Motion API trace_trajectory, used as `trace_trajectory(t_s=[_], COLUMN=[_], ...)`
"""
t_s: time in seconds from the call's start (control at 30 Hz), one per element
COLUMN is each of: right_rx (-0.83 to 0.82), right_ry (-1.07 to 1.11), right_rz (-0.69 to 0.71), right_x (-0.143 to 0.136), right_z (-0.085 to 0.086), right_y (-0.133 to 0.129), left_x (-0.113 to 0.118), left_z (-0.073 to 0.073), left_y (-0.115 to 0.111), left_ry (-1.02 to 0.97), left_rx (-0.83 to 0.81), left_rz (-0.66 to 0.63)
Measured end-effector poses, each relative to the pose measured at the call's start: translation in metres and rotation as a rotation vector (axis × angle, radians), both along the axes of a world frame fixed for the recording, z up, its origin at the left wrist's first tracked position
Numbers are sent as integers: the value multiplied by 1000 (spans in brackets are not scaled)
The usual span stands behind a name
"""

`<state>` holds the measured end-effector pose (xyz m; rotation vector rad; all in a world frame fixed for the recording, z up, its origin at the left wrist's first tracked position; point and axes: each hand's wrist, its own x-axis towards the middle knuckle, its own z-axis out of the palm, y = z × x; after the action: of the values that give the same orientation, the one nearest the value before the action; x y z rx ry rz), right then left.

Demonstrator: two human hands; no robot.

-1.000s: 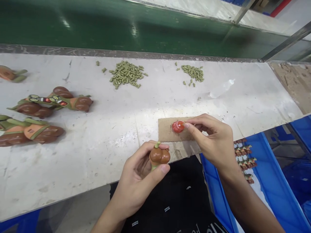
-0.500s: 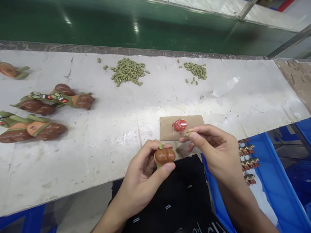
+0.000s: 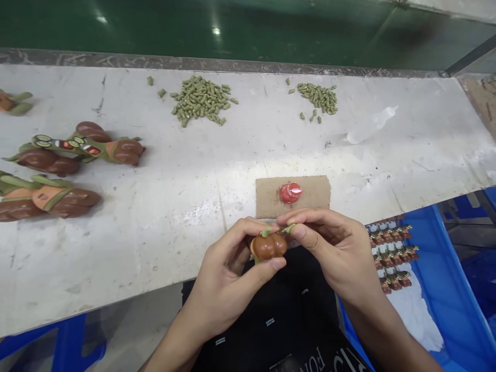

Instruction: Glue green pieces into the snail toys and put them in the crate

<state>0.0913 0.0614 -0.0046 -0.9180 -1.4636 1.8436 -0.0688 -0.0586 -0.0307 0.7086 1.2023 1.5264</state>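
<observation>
My left hand (image 3: 236,271) grips a small figurine (image 3: 267,246) whose glossy brown double-lobed part faces up, a green nub sticking out at its top. Between thumb and fingers of my right hand (image 3: 337,248) is pinched a small green piece (image 3: 289,228), held right at the figurine's right lobe; whether the two touch is hard to tell. Just beyond my hands, a piece of cardboard (image 3: 267,199) lies on the table with a shiny red cap-like dish (image 3: 290,192) on it.
Two piles of green pieces, a larger one (image 3: 201,101) and a smaller one (image 3: 320,98), lie at the back. A translucent squeeze bottle (image 3: 372,125) lies right. Brown-and-green figurines (image 3: 65,201) rest at left. A blue crate (image 3: 457,279) holding rows of figurines (image 3: 393,256) stands lower right.
My right hand has moved left and brought the green piece from beside the red dish to the figurine. My left hand still holds the figurine, slightly further right. The view has tilted down a little.
</observation>
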Motion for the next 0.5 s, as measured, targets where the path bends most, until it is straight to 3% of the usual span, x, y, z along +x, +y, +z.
trace_trajectory(t_s=[0.27,0.5], right_rx=[42,289], right_ry=[-24,-146], right_rz=[3,63], right_x=[2,8], right_z=[0,1], right_y=[-1,1], left_x=[1,1], left_z=[3,1], left_y=[5,4], left_ry=[33,89], left_rx=[-5,33], left_rz=[6,-19])
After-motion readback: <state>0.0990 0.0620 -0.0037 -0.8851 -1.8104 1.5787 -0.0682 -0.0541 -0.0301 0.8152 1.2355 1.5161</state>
